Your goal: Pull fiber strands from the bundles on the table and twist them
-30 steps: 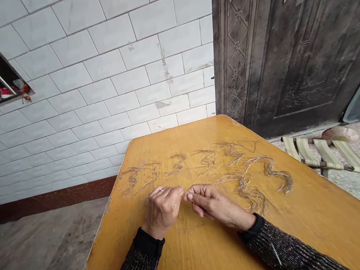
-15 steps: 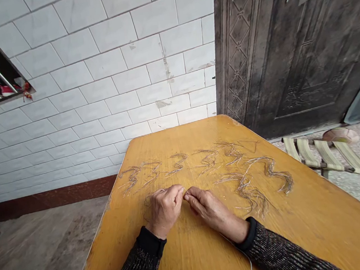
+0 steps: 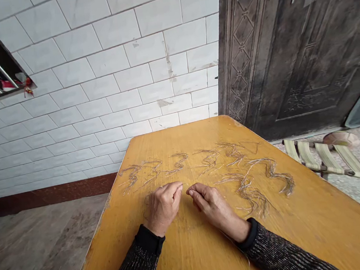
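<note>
Beyond the fingers (image 3: 197, 189) lie wavy strand bundles (image 3: 180, 164).

Likely a home's entrance — white, rectangular-tiled wall (image 3: 117, 63) ahead of the right hand (image 3: 215, 206), dark-brown embossed door (image 3: 289, 58) to its right.

Left hand (image 3: 163, 206) and right hand (image 3: 216, 207) pinching thin strands (image 3: 184, 184), wavy bundles (image 3: 247, 191) on yellow table (image 3: 196, 257), tiled wall (image 3: 120, 81) behind

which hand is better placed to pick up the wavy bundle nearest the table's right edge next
Probably the right hand: it is nearer to that wavy bundle, while the left hand is farther across. The right looks pinched closed, though, so it may need freeing first.
</note>
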A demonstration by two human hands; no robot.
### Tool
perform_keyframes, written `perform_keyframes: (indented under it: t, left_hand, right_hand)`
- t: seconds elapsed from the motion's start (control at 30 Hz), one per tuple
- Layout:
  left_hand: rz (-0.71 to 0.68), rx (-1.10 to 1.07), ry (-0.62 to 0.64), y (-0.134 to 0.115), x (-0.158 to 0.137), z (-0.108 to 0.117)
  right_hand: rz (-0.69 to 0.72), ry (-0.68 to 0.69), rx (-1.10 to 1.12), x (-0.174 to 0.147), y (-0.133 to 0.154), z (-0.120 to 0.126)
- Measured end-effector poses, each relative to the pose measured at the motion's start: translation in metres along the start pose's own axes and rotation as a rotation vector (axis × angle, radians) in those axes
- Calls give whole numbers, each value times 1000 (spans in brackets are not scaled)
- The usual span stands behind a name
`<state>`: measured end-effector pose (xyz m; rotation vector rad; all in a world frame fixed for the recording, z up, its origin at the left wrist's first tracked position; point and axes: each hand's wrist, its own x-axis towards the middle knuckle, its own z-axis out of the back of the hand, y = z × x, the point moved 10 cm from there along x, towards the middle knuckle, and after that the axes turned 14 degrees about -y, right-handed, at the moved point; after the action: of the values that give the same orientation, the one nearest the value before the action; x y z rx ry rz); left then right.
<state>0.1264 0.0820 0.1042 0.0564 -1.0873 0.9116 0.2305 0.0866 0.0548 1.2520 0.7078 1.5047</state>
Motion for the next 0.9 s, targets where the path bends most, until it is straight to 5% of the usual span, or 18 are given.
perform_keyframes:
  t: [0.2,0.53,0.9]
  left_hand:
    - [-32,49,46,-5,-1,-3]
    - [-202,126,92,-23,-5,-10]
    - [-265,265,38,-29,-4,-5]
  right_hand:
    - [-32,27,0,3,-5,-1]
    - [177,-140,-304,9,5,17]
    - [32,-71,-19,8,3,14]
